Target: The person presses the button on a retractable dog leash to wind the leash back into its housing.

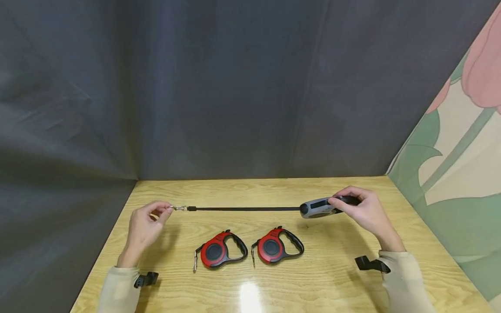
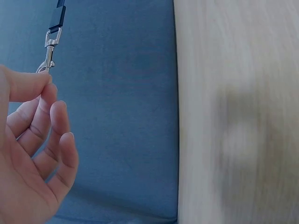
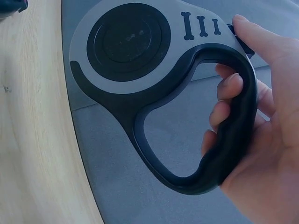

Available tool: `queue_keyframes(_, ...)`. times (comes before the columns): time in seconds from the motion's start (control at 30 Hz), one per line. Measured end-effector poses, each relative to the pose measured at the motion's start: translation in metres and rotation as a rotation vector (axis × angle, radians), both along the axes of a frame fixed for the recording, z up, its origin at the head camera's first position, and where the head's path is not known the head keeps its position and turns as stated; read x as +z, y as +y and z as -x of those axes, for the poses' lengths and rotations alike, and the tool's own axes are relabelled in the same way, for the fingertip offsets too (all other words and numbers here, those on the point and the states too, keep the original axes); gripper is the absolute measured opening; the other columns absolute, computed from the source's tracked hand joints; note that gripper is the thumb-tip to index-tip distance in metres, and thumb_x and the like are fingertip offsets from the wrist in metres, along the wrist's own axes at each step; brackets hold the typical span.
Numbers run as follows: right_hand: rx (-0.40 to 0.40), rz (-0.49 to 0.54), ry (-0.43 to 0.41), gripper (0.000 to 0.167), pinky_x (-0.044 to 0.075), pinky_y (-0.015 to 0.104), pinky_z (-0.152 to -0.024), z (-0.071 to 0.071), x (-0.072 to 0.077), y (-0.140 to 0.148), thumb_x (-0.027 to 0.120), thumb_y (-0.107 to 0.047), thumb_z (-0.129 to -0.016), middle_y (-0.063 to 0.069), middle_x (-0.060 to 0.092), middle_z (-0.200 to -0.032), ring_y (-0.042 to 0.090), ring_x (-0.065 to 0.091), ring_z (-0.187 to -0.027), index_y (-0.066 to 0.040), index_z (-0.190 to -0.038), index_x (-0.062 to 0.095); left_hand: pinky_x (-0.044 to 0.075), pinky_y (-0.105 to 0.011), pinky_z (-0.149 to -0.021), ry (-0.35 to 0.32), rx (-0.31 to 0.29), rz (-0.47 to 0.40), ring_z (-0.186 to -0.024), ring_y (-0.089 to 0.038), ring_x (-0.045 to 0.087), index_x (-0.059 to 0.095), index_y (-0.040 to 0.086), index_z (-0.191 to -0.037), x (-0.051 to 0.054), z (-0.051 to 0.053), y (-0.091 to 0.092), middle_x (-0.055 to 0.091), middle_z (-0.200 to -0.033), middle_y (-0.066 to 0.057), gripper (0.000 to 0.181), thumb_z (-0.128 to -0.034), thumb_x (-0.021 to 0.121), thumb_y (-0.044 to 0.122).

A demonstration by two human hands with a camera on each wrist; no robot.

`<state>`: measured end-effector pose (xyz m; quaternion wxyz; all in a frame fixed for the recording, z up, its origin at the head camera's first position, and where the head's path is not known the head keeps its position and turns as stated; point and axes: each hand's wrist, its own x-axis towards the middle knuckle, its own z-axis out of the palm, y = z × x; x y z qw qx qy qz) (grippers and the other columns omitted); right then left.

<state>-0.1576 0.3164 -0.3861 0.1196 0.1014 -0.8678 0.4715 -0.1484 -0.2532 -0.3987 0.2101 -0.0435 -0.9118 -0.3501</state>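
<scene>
My right hand grips the black handle of a grey retractable dog leash, fingers curled through the loop and the thumb on the button at its top. A black strap runs straight from the grey casing across to the left, held above the table. At its far end hangs a metal snap hook, which my left hand pinches between thumb and forefinger; the other fingers are loosely bent. Two red retractable leashes, one on the left and one on the right, lie below the strap.
The light wooden table carries both red leashes, their metal hooks lying at their left sides. A dark grey cloth hangs behind the table. A tulip-patterned curtain stands at the right.
</scene>
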Motion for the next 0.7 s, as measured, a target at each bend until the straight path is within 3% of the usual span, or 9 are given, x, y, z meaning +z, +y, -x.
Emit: queue_keyframes(0.7, 0.034, -0.004, -0.011, 0.007, 0.052, 0.023, -0.063, 0.001, -0.007, -0.01, 0.085, -0.016, -0.092, -0.015, 0.075, -0.089, 0.006, 0.065, -0.073, -0.013, -0.096, 0.08, 0.053, -0.021, -0.065, -0.048, -0.059, 0.047, -0.076, 0.002, 0.063, 0.081, 0.013, -0.098, -0.004, 0.001, 0.014, 0.075, -0.08, 0.004, 0.004, -0.0964, 0.078, 0.014)
